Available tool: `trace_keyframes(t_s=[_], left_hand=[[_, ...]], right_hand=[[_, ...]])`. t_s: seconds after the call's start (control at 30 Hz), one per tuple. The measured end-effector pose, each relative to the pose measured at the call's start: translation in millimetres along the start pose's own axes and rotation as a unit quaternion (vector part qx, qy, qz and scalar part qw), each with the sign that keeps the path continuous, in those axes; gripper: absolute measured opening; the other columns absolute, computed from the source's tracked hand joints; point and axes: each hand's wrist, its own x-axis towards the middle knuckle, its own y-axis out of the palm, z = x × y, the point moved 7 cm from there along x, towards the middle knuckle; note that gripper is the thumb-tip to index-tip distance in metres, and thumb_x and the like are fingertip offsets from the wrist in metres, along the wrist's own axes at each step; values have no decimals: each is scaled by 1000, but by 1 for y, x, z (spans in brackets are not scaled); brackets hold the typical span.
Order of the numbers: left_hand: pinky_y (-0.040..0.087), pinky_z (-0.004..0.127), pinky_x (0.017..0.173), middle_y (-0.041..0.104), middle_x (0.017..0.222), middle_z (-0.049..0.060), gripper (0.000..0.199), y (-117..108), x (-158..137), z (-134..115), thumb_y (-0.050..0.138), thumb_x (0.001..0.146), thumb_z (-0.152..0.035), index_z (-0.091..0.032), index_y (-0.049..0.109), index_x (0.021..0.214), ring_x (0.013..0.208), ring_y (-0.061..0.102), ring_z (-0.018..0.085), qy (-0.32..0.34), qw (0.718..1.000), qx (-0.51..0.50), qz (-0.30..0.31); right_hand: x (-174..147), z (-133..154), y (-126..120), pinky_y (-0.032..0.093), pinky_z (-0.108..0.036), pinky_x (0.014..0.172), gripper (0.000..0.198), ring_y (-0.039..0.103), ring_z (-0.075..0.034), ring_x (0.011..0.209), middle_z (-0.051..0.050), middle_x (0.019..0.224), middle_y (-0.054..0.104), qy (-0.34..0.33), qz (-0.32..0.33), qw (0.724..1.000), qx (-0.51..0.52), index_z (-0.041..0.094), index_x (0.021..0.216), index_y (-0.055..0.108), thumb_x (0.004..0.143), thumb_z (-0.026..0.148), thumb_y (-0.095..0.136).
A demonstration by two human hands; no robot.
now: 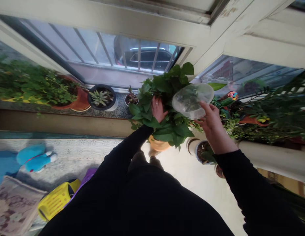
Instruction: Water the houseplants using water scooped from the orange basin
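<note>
One bowl (pixel 189 98) was clamped at its edge in your right hand (pixel 212 122), over the plant (pixel 163 83); your left hand (pixel 157 109) lay among leaves (pixel 164 136), grip indeterminable. Light pressure there was advisable.

Home interior, likely a living room or bedroom. Speckled stone windowsill (pixel 121 109) lined with leafy houseplants (pixel 27 80) and a potted succulent (pixel 98 97). Window bars (pixel 104 48); parked car (pixel 148 58) outside. At left, patterned cover (pixel 81 150), blue plush toy (pixel 35 158), floral fabric (pixel 16 209).
</note>
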Motion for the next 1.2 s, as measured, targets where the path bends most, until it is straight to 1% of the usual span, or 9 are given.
trace_keyframes(t_s=[0.17, 0.33, 0.43, 0.57, 0.73, 0.83, 0.93, 1.07, 1.2], left_hand=[[31, 67, 150, 50, 181, 33, 92, 0, 1, 0, 95, 89, -32, -10, 52, 168, 184, 28, 46, -10, 1000, 16, 15], [31, 69, 149, 51, 181, 33, 93, -1, 1, -2, 93, 91, -34, -11, 50, 169, 184, 29, 47, -10, 1000, 18, 16], [31, 70, 148, 51, 181, 33, 92, 0, 2, -2, 93, 91, -34, -12, 50, 169, 183, 29, 46, -5, 1000, 11, 14], [29, 68, 149, 49, 182, 33, 94, 2, 2, 0, 97, 90, -33, -11, 51, 168, 184, 28, 46, -6, 1000, 16, 13], [29, 69, 150, 51, 181, 34, 93, 1, 1, -1, 96, 90, -33, -10, 51, 168, 184, 29, 46, 1, 1000, 15, 14], [30, 70, 149, 53, 179, 33, 90, -1, 1, -2, 96, 91, -38, -11, 53, 166, 183, 30, 47, 2, 1000, -1, 8], [29, 71, 149, 54, 179, 31, 89, -2, 1, -2, 95, 93, -43, -12, 54, 165, 183, 30, 47, 0, 1000, -14, 4], [26, 69, 150, 51, 181, 32, 89, 0, 2, 0, 97, 90, -32, -9, 53, 165, 183, 28, 47, -7, 1000, -9, 14], [28, 69, 150, 52, 181, 29, 87, -1, 3, -1, 96, 88, -25, -11, 55, 164, 183, 30, 46, -4, 1000, 5, 15]], right_hand=[[-7, 2, 1, 70, -55, 102, 82, 73, -33, 131, -12, 154, 66, 32, -31, 999, -20, 33, 152, 55, 83, 55, 95], [-5, 5, 4, 72, -53, 94, 83, 75, -33, 128, -12, 149, 68, 9, -25, 999, -22, 33, 150, 58, 82, 61, 97], [-6, 6, 5, 73, -53, 94, 80, 77, -32, 124, -11, 148, 71, 13, -33, 999, -25, 33, 151, 58, 84, 58, 95], [-9, 8, 6, 73, -53, 95, 78, 78, -33, 126, -11, 148, 74, 14, -37, 999, -28, 34, 150, 57, 85, 55, 95], [-5, 9, 9, 73, -50, 85, 81, 80, -33, 121, -11, 142, 75, -6, -19, 1000, -15, 33, 146, 58, 80, 59, 97], [-4, 7, 8, 74, -50, 85, 76, 80, -31, 116, -9, 138, 76, 3, -16, 1000, 1, 33, 142, 59, 80, 56, 96], [-8, 4, 3, 74, -52, 89, 68, 80, -29, 111, -7, 133, 76, 19, -7, 1000, 21, 33, 138, 62, 82, 55, 95], [-18, -4, -12, 73, -54, 95, 58, 79, -29, 112, -6, 123, 77, 64, 20, 994, 83, 34, 132, 65, 84, 54, 91], [-27, -17, -32, 74, -60, 93, 63, 79, -35, 121, -10, 126, 75, 108, 42, 984, 138, 36, 132, 62, 80, 59, 89]])
